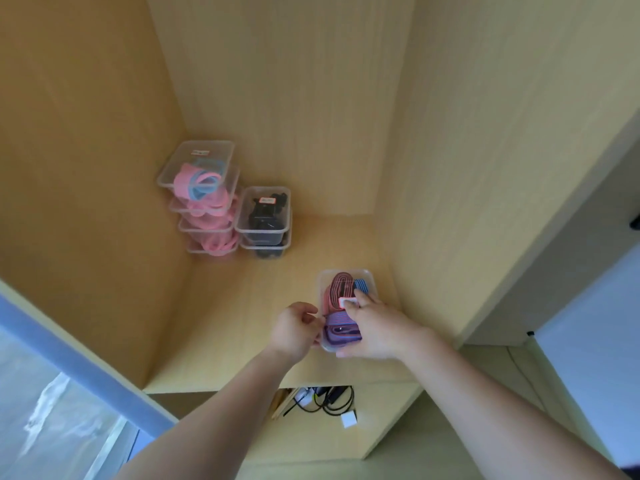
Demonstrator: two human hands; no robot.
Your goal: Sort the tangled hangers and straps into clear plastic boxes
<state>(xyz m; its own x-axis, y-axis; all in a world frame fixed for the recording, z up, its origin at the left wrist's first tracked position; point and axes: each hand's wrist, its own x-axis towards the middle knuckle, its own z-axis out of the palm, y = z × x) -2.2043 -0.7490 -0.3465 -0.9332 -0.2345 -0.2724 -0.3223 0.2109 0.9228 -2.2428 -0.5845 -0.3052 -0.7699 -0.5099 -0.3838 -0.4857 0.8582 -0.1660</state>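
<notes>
Left hand (296, 327) grips the strap box (346, 273), right hand (377, 329) with fingers (364, 300) flat, seemingly pressing its label (347, 302); next, stacking toward ten o'clock.

A pale wood cabinet (294, 98) fills the view, with its back panel, both side panels and shelf (242, 323) all in the same grain. Under the shelf, a lower bay holds black cables (332, 400) and a white plug (348, 420). Daylight brightens a window (52, 410) at the left, behind a blue-grey frame (86, 348). A grey wall (554, 271) stands at the right.
</notes>
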